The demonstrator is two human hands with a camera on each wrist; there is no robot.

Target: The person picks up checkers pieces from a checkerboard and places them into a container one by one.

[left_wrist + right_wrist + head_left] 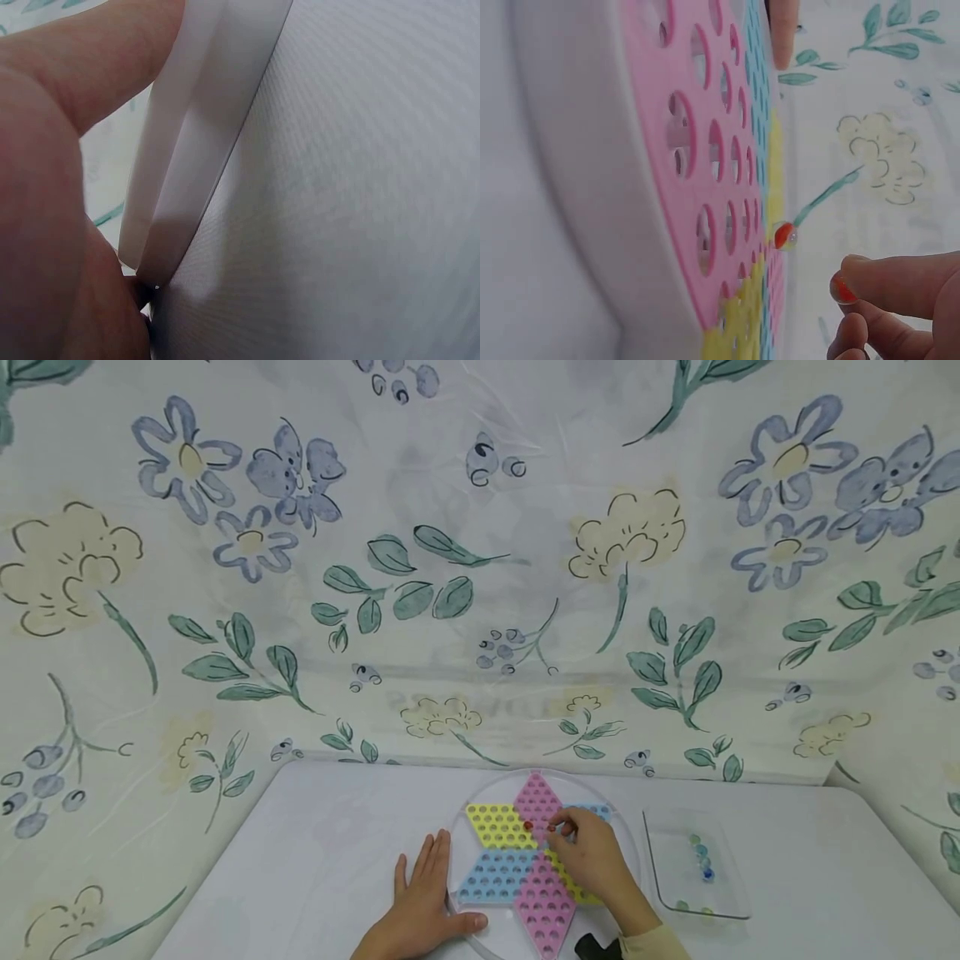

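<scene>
A round white Chinese checkers board (545, 902) with pink, yellow and blue points lies on the table. My left hand (423, 893) rests at its left edge, fingers straight and thumb reaching over the rim; the left wrist view shows the white rim (176, 150) beside that hand. Over the board's upper right part, my right hand (592, 856) pinches a clear marble with red inside (841, 288) between thumb and fingers. Another red marble (784, 235) sits on the board, just left of the right fingertips in the head view.
To the right of the board is a clear plastic tray (701, 916) with several blue and green marbles (702, 858) in it. A black object (597, 948) shows by the right wrist. Behind the white table (315, 843) hangs a floral-patterned cloth (525, 577).
</scene>
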